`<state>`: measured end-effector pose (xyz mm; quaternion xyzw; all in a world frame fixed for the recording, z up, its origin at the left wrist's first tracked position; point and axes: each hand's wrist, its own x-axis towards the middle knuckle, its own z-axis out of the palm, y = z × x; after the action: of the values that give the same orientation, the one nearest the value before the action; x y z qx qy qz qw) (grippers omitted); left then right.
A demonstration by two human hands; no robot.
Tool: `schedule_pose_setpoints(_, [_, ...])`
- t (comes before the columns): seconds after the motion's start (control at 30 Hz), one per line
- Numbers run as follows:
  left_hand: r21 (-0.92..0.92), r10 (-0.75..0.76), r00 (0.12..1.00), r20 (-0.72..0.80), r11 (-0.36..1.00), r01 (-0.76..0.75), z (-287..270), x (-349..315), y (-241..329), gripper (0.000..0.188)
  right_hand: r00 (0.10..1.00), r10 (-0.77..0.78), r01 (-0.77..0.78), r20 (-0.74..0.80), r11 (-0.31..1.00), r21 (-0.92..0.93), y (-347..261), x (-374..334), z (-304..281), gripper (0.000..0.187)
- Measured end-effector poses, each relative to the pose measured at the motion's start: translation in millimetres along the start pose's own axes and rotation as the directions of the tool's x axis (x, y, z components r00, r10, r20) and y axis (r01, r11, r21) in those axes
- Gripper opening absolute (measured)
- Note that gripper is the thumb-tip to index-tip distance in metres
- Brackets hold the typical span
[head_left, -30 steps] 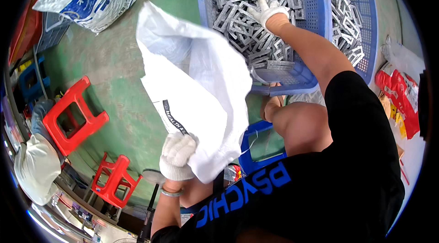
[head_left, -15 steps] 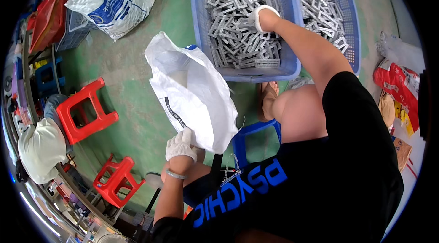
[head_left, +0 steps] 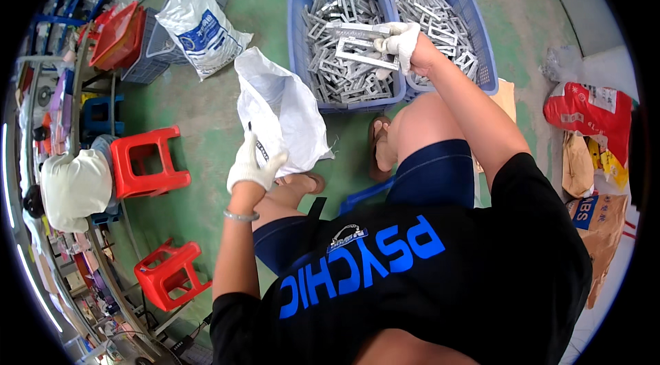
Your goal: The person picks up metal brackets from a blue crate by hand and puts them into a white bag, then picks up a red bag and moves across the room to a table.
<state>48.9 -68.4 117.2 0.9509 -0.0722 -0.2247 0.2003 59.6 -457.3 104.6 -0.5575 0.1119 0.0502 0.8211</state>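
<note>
My right hand (head_left: 401, 44), in a white knit glove, is closed around silver rectangular metal frames (head_left: 368, 52), raised above the blue crate (head_left: 297, 56) of similar frames. How many frames it holds I cannot tell for sure. My left hand (head_left: 253, 164), gloved too, has its thumb and fingers apart, with no object visible in it. It is at the near side of an open white woven sack (head_left: 302, 124), overlapping it in view; whether it touches the sack I cannot tell. The sack's mouth gapes upward beside the crate.
A second blue crate (head_left: 487, 56) of metal frames adjoins the first on the right. A full white sack (head_left: 206, 38) stands at the far left. Two red stools (head_left: 148, 159) and a loaded shelf are on the left. A blue stool (head_left: 364, 194) is by my legs; red bags (head_left: 588, 114) are right.
My right hand has come up out of the frames in the crate, now gripping some of them. My left hand's fingers have spread. The whole view has shifted, showing more floor around the crates.
</note>
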Motion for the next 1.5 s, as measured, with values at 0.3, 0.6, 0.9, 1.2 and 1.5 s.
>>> schedule_pose_setpoints(0.3, [-0.723, 0.526, 0.822, -0.217, 0.480, -0.497, -24, -57, 116, 0.071, 0.895, -0.211, 0.228, 0.393, 0.974, 0.004, -37, -138, 67, 0.031])
schedule_pose_setpoints(0.6, [-0.691, 0.604, 0.762, -0.232, 0.449, -0.567, -26, -107, 95, 0.037, 0.873, -0.183, 0.205, 0.452, 0.979, 0.001, -22, -175, 103, 0.055])
schedule_pose_setpoints(0.9, [-0.764, 0.401, 0.868, -0.292, 0.448, -0.464, -13, -95, 76, 0.027, 0.903, -0.051, 0.093, 0.428, 0.993, -0.079, -15, -165, 107, 0.055])
schedule_pose_setpoints(1.2, [-0.877, 0.299, 0.925, 0.236, -0.345, 0.335, 4, -42, 41, 0.037, 0.933, -0.033, -0.034, 0.359, 0.983, 0.180, 2, -143, 72, 0.054])
schedule_pose_setpoints(1.5, [-0.847, 0.070, 0.924, 0.376, -0.378, 0.374, 51, 21, 45, 0.032, 0.974, 0.035, -0.092, 0.226, 0.965, 0.245, 11, -134, 31, 0.062])
